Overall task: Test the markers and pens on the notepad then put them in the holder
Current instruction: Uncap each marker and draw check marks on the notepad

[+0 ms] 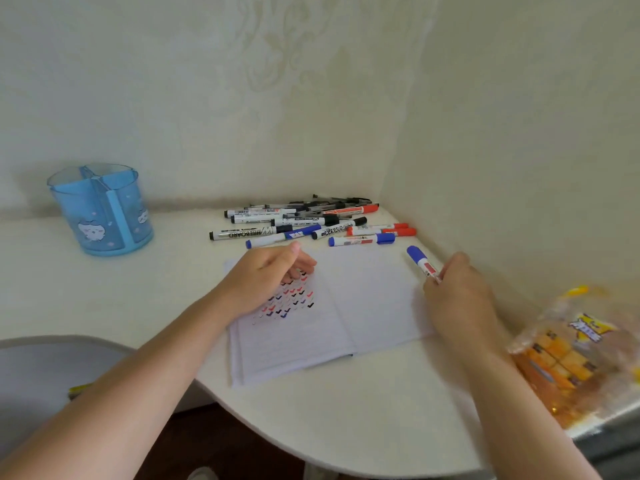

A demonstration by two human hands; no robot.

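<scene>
An open notepad [363,306] lies on the white desk, its left page covered with small red, blue and black check marks. My left hand [266,278] rests on that left page with relaxed fingers. My right hand [457,289] grips a capped blue marker [420,259] above the notepad's right edge, cap pointing up and left. A pile of markers and pens [311,221] with black, blue and red caps lies behind the notepad. The blue translucent holder [104,211] stands at the far left, with nothing visible in its compartments.
The white desk [173,289] has a curved front edge and sits in a wall corner. An orange snack bag [581,351] lies at the right. A grey chair back [52,368] shows at the lower left.
</scene>
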